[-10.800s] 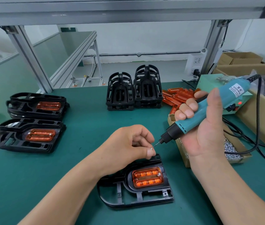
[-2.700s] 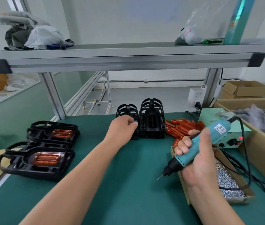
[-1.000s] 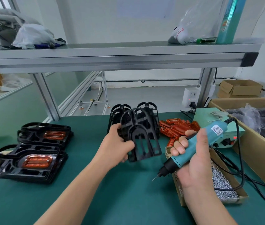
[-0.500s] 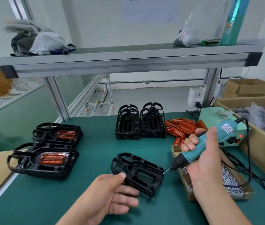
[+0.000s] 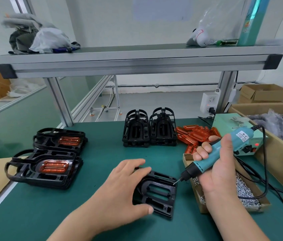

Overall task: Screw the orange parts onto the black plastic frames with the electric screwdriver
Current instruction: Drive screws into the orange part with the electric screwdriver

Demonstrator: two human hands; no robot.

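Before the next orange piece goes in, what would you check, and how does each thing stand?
1. Black frame lies flat on the table: ok.
2. Left hand rests on the frame: ok.
3. Frame's opening free of any orange piece: ok.
4. Orange pieces piled behind it, in supply: ok.
5. Right hand grips the screwdriver: ok.
6. Screw on the screwdriver's tip: cannot tell.

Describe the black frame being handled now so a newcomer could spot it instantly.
On the green workbench mat, look near centre, just left of the cardboard box of silver screws. The flat black plastic frame lies there alone under the left hand; unlike the stacked frames at left, its oval opening holds no orange part.
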